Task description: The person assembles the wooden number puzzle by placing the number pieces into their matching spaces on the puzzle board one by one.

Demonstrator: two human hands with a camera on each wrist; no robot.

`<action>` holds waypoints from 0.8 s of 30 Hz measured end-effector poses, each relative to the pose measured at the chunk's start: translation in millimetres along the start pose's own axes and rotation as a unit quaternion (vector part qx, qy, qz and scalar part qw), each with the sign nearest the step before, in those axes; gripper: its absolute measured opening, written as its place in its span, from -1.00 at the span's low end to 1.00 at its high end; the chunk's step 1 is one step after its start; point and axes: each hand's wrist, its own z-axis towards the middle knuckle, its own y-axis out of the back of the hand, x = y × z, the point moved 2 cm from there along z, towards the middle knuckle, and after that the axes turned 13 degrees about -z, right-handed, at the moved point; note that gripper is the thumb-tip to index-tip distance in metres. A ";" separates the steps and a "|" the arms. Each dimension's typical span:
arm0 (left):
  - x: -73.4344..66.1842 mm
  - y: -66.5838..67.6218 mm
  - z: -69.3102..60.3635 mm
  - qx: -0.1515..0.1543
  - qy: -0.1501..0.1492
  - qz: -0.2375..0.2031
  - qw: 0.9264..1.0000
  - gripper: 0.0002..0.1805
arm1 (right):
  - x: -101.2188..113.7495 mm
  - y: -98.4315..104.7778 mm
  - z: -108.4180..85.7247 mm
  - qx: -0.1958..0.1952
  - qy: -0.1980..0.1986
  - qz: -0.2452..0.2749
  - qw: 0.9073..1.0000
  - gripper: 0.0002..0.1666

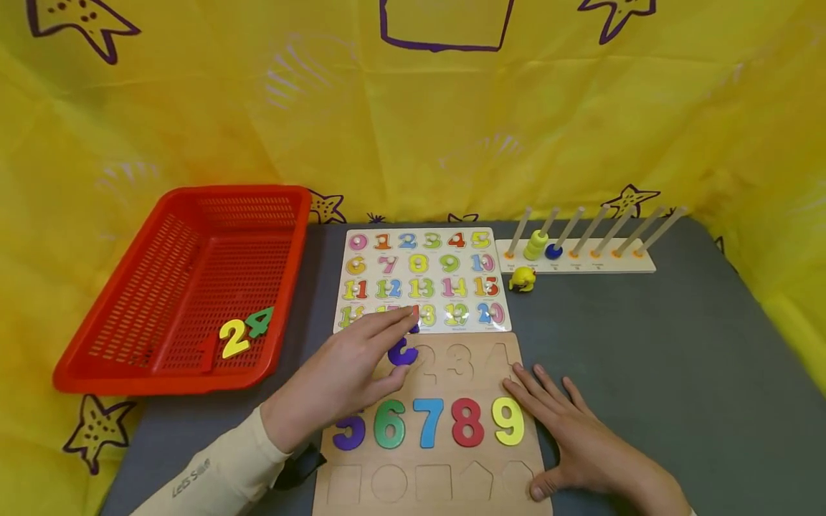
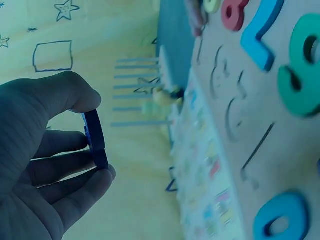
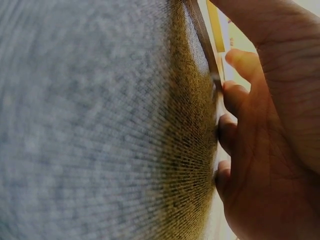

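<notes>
My left hand (image 1: 345,369) pinches a purple number piece (image 1: 403,354), apparently a 3, between thumb and fingers. It is held above the wooden number board (image 1: 477,383); in the left wrist view the piece (image 2: 95,137) appears edge-on. Numbers 5 (image 1: 351,435), 6 (image 1: 381,424), 7 (image 1: 429,423), 8 (image 1: 459,423) and 9 (image 1: 518,423) sit in the board's middle row. A blue 0 (image 2: 302,215) shows in the left wrist view, hidden by my hand from above. Outlines of 2, 3 and 4 show bare wood. My right hand (image 1: 571,437) rests at the board's right edge, fingers extended.
A red basket (image 1: 298,265) at left holds a red 1 (image 1: 208,352), a yellow 2 (image 1: 234,339) and a green 4 (image 1: 260,322). Behind the board lies a peg number puzzle (image 1: 439,276). A peg stacker (image 1: 619,264) and a small yellow toy (image 1: 523,279) are at back right.
</notes>
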 end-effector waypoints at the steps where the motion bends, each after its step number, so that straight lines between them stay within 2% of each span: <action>1: 1.7 -6.8 0.4 0.008 0.004 -0.006 1.000 -0.30 | 0.1 0.3 0.4 0.000 0.000 -0.002 1.000 0.60; 7: 10.6 -44.2 8.6 0.078 0.031 -0.040 0.996 -0.41 | -0.4 -0.1 1.4 0.007 -0.005 -0.010 1.000 0.60; 11: 14.7 -63.5 15.9 0.122 0.025 -0.044 0.991 -0.46 | -1.6 -0.2 1.1 0.004 -0.003 -0.012 1.000 0.60; 15: 19.0 -79.0 20.3 0.147 0.022 -0.038 0.988 -0.49 | -2.3 -0.7 1.5 0.001 0.002 -0.013 1.000 0.60; 19: 21.8 -87.6 23.4 0.156 0.031 -0.052 0.986 -0.54 | -2.6 -1.2 2.1 0.001 0.005 -0.012 1.000 0.59; 24: 26.5 -89.7 29.6 0.133 0.040 -0.080 0.987 -0.62 | -3.2 -1.4 1.8 0.001 0.003 -0.016 1.000 0.60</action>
